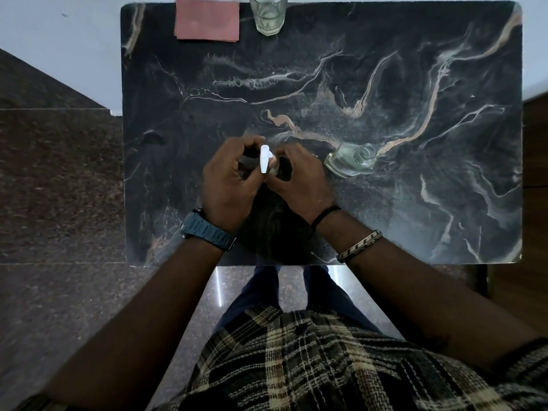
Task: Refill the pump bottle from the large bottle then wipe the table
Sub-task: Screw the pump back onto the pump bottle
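Cloth: a pink folded cloth [207, 19] lies flat at the table's far left edge, just left of the tall glass bottle.
Large bottle: a clear bottle [268, 13] stands upright at the far edge, its top cut off by the frame; whether it is capped cannot be told.
Left hand: the left hand [229, 176], with a dark watch [207, 231] on its wrist, curls round the pump head from the left, fingers bent over it.
Pump head: the white pump head [264, 159] sits between both hands at the table's middle, its long axis running near to far, seen from above; which end is the nozzle cannot be told.
Right hand: the right hand [299, 176] curls in from the right and grips just beneath the pump head.
Pump bottle: a small clear glass bottle [351, 160] rests open-necked just right of the right hand, leaning, mouth toward the right.
Table: a dark marble-patterned top [415, 114].
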